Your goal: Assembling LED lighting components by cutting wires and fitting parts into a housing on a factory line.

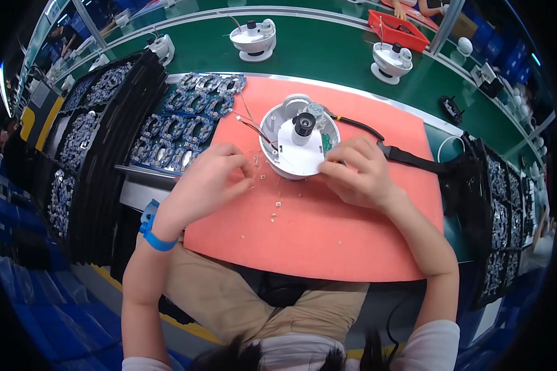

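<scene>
A round white camera housing (286, 162) sits open on the salmon-coloured mat (377, 229), with a black lens (304, 124) standing up from a white plate inside it. Thin wires (249, 125) with a small white plug stick out over its left rim. My right hand (360, 170) has its thumb and fingers closed on the housing's right front rim. Left of the housing, just apart from it, my left hand (213, 179) is curled with thumb and fingertips together; whatever is between them is too small to make out. Tiny pale bits (278, 204) lie scattered near it.
Panels of blue circuit boards (179, 127) lie at the mat's left, beside stacked black trays (114, 142). Behind the housing are yellow-and-black-handled pliers (359, 126). On the green bench stand white camera units (254, 42) and a red bin (397, 31). More trays (498, 204) rise at right.
</scene>
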### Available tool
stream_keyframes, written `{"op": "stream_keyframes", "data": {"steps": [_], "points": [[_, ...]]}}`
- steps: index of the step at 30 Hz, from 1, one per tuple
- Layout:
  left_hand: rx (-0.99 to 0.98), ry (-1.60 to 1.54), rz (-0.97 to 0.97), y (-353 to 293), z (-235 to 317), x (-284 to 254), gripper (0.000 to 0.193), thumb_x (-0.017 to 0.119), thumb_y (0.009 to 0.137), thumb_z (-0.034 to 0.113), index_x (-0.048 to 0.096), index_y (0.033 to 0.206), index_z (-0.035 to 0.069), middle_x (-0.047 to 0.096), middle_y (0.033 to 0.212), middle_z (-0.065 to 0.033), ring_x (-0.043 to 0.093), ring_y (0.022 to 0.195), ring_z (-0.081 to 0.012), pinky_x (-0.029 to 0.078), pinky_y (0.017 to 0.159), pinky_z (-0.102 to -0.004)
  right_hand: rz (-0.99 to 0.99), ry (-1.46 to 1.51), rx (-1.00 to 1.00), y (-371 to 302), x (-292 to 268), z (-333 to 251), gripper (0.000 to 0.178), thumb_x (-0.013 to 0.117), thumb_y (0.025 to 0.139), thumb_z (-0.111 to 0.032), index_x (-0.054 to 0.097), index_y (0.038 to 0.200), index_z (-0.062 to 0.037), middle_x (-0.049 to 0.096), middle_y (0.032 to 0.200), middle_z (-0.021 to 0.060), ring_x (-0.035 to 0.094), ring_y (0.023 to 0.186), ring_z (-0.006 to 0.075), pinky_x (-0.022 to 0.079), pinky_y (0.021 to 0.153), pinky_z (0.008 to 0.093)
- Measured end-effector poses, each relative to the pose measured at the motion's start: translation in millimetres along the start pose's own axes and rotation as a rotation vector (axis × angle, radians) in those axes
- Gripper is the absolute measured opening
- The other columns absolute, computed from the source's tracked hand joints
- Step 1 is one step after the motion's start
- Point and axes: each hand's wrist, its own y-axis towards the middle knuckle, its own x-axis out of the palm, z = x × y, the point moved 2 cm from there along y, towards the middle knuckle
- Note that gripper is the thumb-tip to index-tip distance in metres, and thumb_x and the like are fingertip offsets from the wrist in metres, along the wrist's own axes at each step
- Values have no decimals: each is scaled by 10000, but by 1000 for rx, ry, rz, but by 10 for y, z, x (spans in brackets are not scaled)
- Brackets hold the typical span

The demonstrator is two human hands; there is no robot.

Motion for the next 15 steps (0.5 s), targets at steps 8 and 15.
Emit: {"op": "stream_keyframes", "data": {"steps": [8, 15], "points": [[-161, -139, -34, 25, 23, -186, 186, 733, 819, 164, 641, 869, 9, 577, 714, -79, 569, 631, -225, 481, 606, -337, -768, -228, 691, -322, -298, 411, 988, 781, 693, -521, 385, 1423, 14, 460, 1361, 234, 399, 1335, 365, 375, 1069, 472], [139, -93, 261, 167, 276, -141, 227, 793, 751, 131, 627, 871, 32, 567, 823, -77, 572, 761, -211, 478, 667, -331, -812, -346, 838, -302, -127, 501, 965, 706, 789, -561, 374, 1407, 101, 636, 1079, 225, 625, 968, 356, 489, 879, 460]]}}
